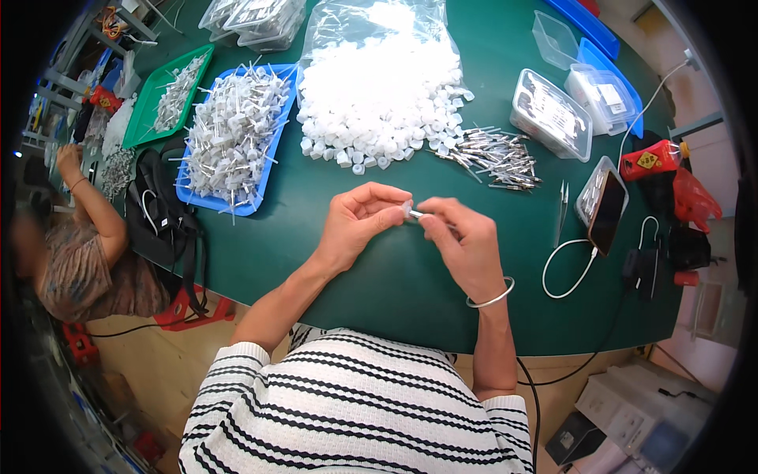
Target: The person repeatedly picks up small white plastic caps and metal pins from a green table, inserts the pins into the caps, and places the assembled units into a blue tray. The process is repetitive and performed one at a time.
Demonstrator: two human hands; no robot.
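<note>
My left hand (352,223) pinches a small white plastic cap (407,208) between thumb and fingertips. In my right hand (467,241) is a thin metal pin (416,214), its end at the cap. The fingertips hide how deep the pin sits. Beyond my hands, a heap of loose white caps (359,118) spills from a clear plastic bag (335,28). To its right lies a pile of metal pins (501,162). At the left, a blue tray (287,79) is heaped with caps that have pins in them (237,134).
Further left, a green tray (142,130) holds more such pieces. Tweezers (562,209), a phone (607,213) on a clear box and a white cable (550,268) lie at the right. Clear boxes (550,114) stand behind. A co-worker (87,261) sits at far left.
</note>
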